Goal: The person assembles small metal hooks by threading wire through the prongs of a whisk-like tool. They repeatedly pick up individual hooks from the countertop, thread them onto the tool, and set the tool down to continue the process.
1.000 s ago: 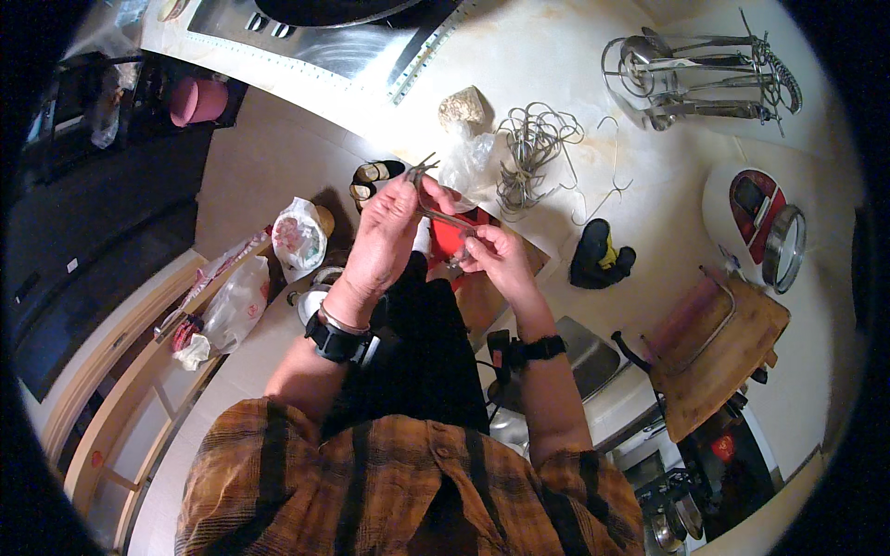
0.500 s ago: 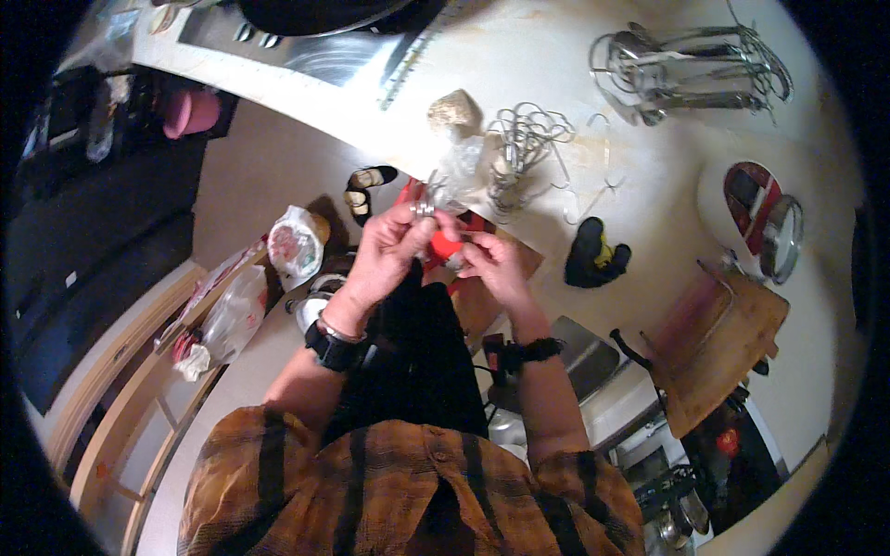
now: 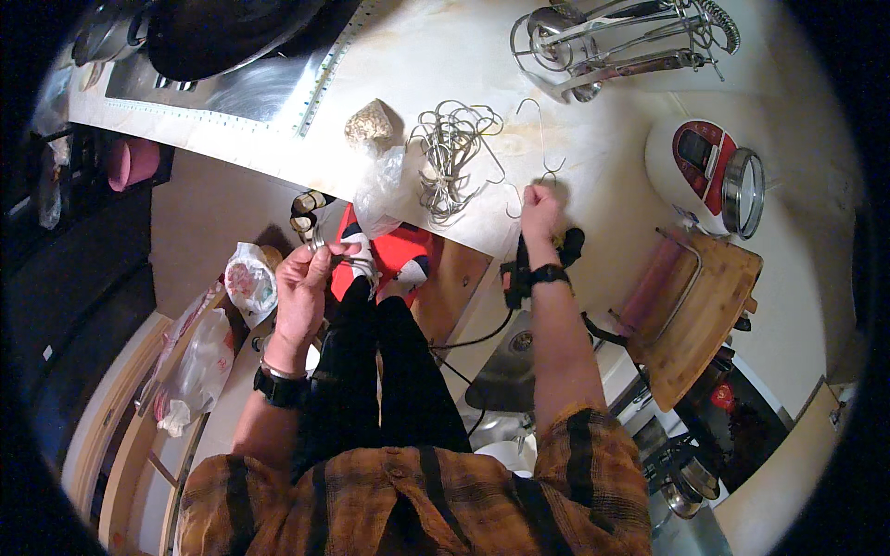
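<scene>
Two hands are apart in my feed: the right hand (image 3: 540, 208) is stretched out to the white counter (image 3: 464, 65), fingers curled down over the lower bend of a single wire hook (image 3: 540, 139), and I judge it is pinching that bend, though the grip itself is hidden. That hook's long axis runs from the hand toward 12 o'clock, its upper curl farthest away. A tangled pile of hooks (image 3: 451, 153) lies at about 10 o'clock from the right hand, near but not touching, closer to it than to the left. My left hand (image 3: 301, 283) is off the counter at 9 o'clock, partly closed around a small metal piece (image 3: 318, 243) pinched at the fingertips.
</scene>
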Demonstrator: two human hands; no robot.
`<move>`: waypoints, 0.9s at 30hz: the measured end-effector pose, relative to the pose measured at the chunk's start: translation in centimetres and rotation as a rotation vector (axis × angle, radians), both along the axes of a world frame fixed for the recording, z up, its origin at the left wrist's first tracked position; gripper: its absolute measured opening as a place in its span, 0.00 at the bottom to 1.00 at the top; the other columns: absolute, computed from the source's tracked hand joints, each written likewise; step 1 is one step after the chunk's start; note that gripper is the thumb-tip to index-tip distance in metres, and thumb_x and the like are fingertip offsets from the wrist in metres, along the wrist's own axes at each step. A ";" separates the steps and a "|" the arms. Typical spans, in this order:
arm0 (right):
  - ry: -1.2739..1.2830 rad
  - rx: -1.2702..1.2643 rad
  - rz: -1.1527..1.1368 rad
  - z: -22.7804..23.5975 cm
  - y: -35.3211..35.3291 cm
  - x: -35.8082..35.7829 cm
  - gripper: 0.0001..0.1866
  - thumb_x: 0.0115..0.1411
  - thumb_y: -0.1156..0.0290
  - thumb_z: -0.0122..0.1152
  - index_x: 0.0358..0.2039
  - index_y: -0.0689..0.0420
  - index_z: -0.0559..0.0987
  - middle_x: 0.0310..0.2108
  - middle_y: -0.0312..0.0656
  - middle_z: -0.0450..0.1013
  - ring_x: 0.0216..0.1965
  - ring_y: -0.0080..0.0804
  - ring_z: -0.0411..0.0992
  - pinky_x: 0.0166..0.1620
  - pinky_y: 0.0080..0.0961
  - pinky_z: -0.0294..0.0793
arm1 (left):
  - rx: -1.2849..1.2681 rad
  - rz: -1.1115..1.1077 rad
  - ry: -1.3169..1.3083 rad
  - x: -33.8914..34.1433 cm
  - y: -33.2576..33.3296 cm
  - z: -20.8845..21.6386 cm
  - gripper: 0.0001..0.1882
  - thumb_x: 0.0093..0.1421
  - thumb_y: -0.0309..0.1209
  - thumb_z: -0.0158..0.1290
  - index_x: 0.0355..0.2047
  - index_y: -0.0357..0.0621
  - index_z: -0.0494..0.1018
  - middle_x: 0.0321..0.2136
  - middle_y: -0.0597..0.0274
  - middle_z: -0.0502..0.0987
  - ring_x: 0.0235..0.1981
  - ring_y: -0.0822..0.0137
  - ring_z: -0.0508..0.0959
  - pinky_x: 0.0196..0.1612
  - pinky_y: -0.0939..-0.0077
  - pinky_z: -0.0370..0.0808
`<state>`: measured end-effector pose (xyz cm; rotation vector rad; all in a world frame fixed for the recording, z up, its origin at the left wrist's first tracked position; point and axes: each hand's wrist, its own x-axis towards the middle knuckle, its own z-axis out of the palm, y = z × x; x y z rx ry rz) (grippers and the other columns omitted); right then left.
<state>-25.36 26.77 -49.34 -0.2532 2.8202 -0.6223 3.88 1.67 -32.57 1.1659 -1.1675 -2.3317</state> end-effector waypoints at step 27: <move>-0.167 -0.407 0.279 14.7 -5.9 3.9 0.05 0.58 0.74 0.60 0.33 0.60 0.78 0.21 0.43 0.73 0.19 0.25 0.69 0.26 0.22 0.68 | 0.107 -0.022 0.011 -2.6 0.5 -0.6 0.12 0.68 0.33 0.43 0.33 0.39 0.73 0.31 0.58 0.78 0.40 0.63 0.77 0.52 0.67 0.70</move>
